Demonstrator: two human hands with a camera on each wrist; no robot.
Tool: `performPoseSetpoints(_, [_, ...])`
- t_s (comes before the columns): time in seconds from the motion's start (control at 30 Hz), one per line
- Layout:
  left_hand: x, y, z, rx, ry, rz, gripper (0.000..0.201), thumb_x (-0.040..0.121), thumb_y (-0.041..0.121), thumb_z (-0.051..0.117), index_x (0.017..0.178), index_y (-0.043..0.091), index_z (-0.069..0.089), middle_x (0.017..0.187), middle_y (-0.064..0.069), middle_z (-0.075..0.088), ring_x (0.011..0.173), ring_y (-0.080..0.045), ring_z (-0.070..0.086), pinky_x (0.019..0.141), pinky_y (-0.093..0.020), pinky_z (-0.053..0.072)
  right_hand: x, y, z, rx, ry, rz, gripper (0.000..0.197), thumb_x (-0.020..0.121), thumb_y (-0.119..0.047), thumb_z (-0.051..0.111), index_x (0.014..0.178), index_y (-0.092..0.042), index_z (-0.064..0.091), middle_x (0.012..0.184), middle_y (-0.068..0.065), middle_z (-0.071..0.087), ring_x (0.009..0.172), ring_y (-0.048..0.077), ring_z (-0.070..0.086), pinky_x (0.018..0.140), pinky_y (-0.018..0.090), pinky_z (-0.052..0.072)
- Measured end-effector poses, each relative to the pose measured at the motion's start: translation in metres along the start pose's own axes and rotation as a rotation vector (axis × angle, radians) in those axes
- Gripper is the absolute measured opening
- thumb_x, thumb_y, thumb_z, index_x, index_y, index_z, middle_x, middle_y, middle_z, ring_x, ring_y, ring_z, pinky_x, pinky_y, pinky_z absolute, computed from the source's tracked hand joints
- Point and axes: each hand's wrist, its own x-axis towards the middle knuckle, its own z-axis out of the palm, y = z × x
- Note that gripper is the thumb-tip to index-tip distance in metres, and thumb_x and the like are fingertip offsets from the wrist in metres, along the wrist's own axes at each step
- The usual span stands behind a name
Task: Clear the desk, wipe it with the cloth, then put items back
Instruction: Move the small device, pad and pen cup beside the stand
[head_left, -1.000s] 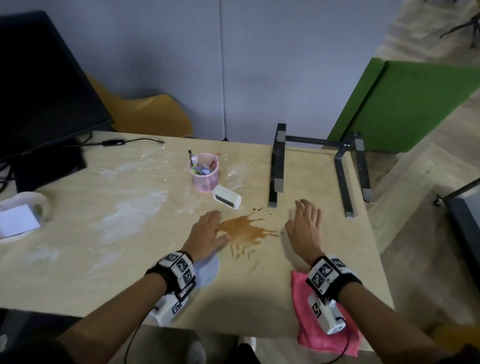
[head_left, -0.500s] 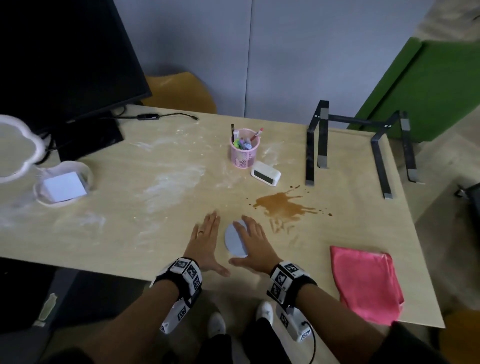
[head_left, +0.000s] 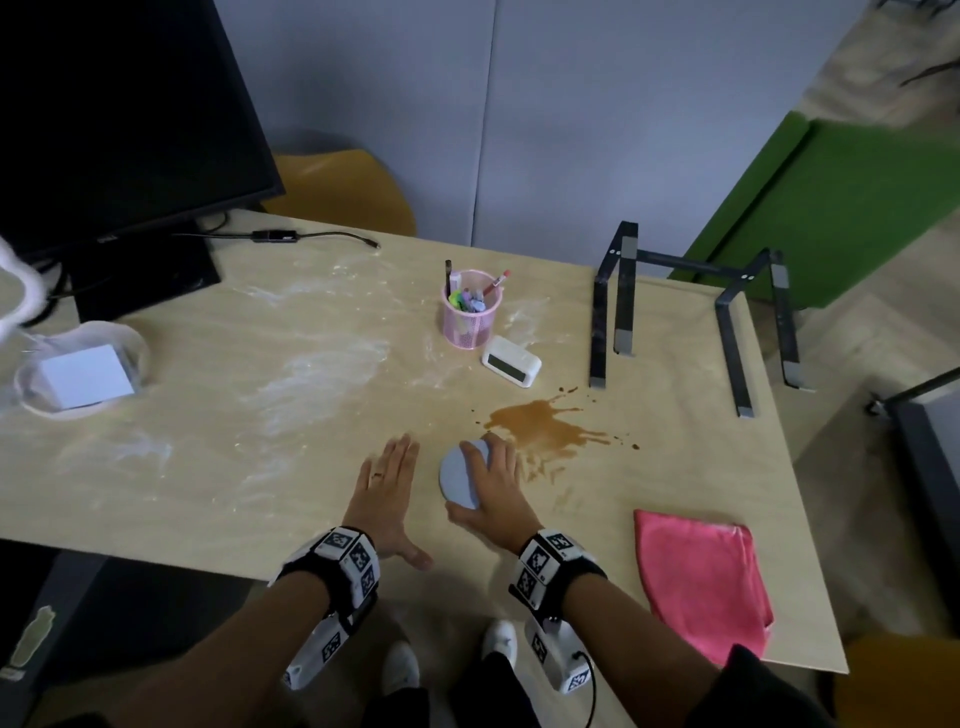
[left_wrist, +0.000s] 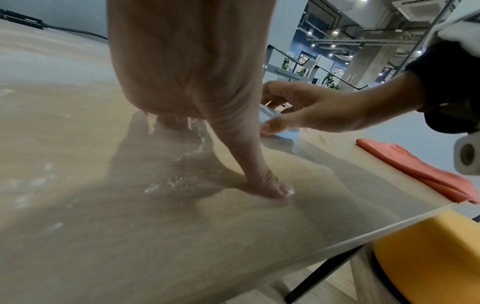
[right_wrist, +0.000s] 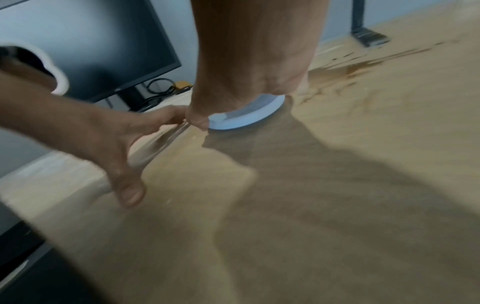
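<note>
Judging progress: clearing has barely begun, by the look of it; wiping and putting back are not yet started.
Right hand (head_left: 493, 491): laid over a pale blue round coaster (head_left: 460, 478), thumb at its near edge and fingers (head_left: 496, 452) draped on its far side, lightly curled round it; the left wrist view shows one side of the disc raised off the tabletop (head_left: 208, 467).
Left hand (head_left: 387, 488): flat on the tabletop just left of the coaster, fingers straight and close together, holding nothing.
Still to clear: pink mesh pen cup (head_left: 471, 317), white digital clock (head_left: 511, 360), black laptop stand (head_left: 691, 317), note-paper dish (head_left: 78, 374).
Mess: brown spill (head_left: 540, 428) touching the coaster's far right side; white powdery smears (head_left: 311, 384) across the middle.
Cloth: pink cloth (head_left: 701, 582) lies folded at the near right edge, untouched.
</note>
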Motion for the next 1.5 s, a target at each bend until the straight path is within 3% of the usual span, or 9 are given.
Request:
performPoseSetpoints(0.1, [0.009, 0.000, -0.002, -0.013, 0.018, 0.024, 0.162, 0.034, 0.081, 0.070, 0.146, 0.011, -0.024, 0.155, -0.006, -0.027, 0.145, -0.025, -0.023, 0.118, -0.048, -0.009, 0.007, 0.029, -0.023, 0.011, 0.070, 0.097, 0.082, 0.070, -0.047, 0.066, 0.137, -0.011, 0.035, 0.136, 0.018, 0.031, 0.122, 0.038, 0.030, 0.100, 0.049, 0.033])
performPoseSetpoints(0.43, [0.066, 0.013, -0.046, -0.055, 0.062, -0.009, 0.152, 0.046, 0.072, 0.074, 0.147, 0.011, -0.021, 0.155, -0.004, -0.028, 0.145, -0.020, -0.023, 0.116, -0.047, -0.011, 0.029, 0.167, -0.132, 0.002, 0.308, 0.452, 0.070, 0.074, -0.041, 0.073, 0.128, -0.008, 0.043, 0.126, 0.022, 0.035, 0.113, 0.039, 0.034, 0.094, 0.048, 0.031])
performPoseSetpoints(0.73, [0.091, 0.017, -0.038, -0.091, 0.118, -0.069, 0.156, 0.039, 0.079, 0.069, 0.148, 0.011, -0.019, 0.158, 0.000, -0.021, 0.147, -0.018, -0.015, 0.119, -0.045, -0.001, 0.056, 0.241, -0.168, -0.046, 0.278, 0.646, 0.072, 0.077, -0.036, 0.071, 0.133, -0.005, 0.037, 0.128, 0.024, 0.032, 0.116, 0.038, 0.031, 0.100, 0.045, 0.028])
performPoseSetpoints(0.87, [0.092, 0.016, -0.036, -0.106, 0.125, -0.084, 0.162, 0.030, 0.085, 0.064, 0.148, 0.012, -0.017, 0.158, 0.001, -0.019, 0.147, -0.016, -0.014, 0.119, -0.044, 0.000, 0.066, 0.260, -0.161, 0.012, 0.292, 0.652, 0.072, 0.075, -0.034, 0.074, 0.132, -0.006, 0.038, 0.130, 0.023, 0.032, 0.118, 0.038, 0.031, 0.100, 0.045, 0.029])
performPoseSetpoints(1.0, [0.093, 0.019, -0.041, -0.103, 0.117, -0.083, 0.167, 0.015, 0.097, 0.036, 0.149, 0.010, -0.015, 0.158, -0.001, -0.017, 0.147, -0.019, -0.012, 0.119, -0.045, 0.002, 0.073, 0.266, -0.149, -0.036, 0.203, 0.647, 0.068, 0.087, -0.036, 0.060, 0.141, -0.007, 0.030, 0.147, 0.024, 0.018, 0.134, 0.040, 0.020, 0.110, 0.049, 0.021])
performPoseSetpoints(1.1, [0.092, 0.019, -0.043, -0.111, 0.115, -0.079, 0.170, 0.016, 0.094, 0.050, 0.149, 0.009, -0.012, 0.159, -0.003, -0.013, 0.148, -0.020, -0.009, 0.119, -0.044, 0.004, 0.069, 0.265, -0.145, -0.069, 0.164, 0.645, 0.071, 0.091, -0.041, 0.052, 0.146, -0.009, 0.020, 0.153, 0.023, 0.007, 0.141, 0.039, 0.009, 0.114, 0.050, 0.012])
performPoseSetpoints(1.2, [0.090, 0.022, -0.043, -0.110, 0.136, -0.092, 0.159, 0.032, 0.080, 0.070, 0.149, 0.010, -0.012, 0.159, -0.001, -0.013, 0.148, -0.018, -0.009, 0.119, -0.044, 0.003, 0.062, 0.264, -0.141, -0.086, 0.133, 0.628, 0.074, 0.092, -0.045, 0.047, 0.148, -0.008, 0.014, 0.155, 0.021, 0.003, 0.143, 0.036, 0.004, 0.116, 0.049, 0.007])
performPoseSetpoints(1.4, [0.090, 0.029, -0.051, -0.062, 0.112, -0.058, 0.157, 0.034, 0.075, 0.073, 0.149, 0.017, -0.017, 0.158, -0.002, -0.018, 0.146, -0.022, -0.016, 0.118, -0.047, -0.004, 0.033, 0.240, -0.118, -0.089, 0.209, 0.559, 0.067, 0.095, -0.038, 0.046, 0.147, -0.006, 0.019, 0.156, 0.017, 0.007, 0.144, 0.035, 0.005, 0.116, 0.049, 0.007])
performPoseSetpoints(1.5, [0.102, 0.037, -0.062, -0.084, 0.222, 0.056, 0.138, 0.046, 0.078, 0.064, 0.151, 0.015, 0.000, 0.159, -0.002, -0.004, 0.147, -0.022, -0.006, 0.121, -0.044, 0.004, 0.016, 0.232, -0.101, -0.101, 0.257, 0.491, 0.063, 0.097, -0.041, 0.039, 0.146, -0.007, 0.022, 0.157, 0.014, 0.011, 0.144, 0.033, 0.008, 0.116, 0.049, 0.011])
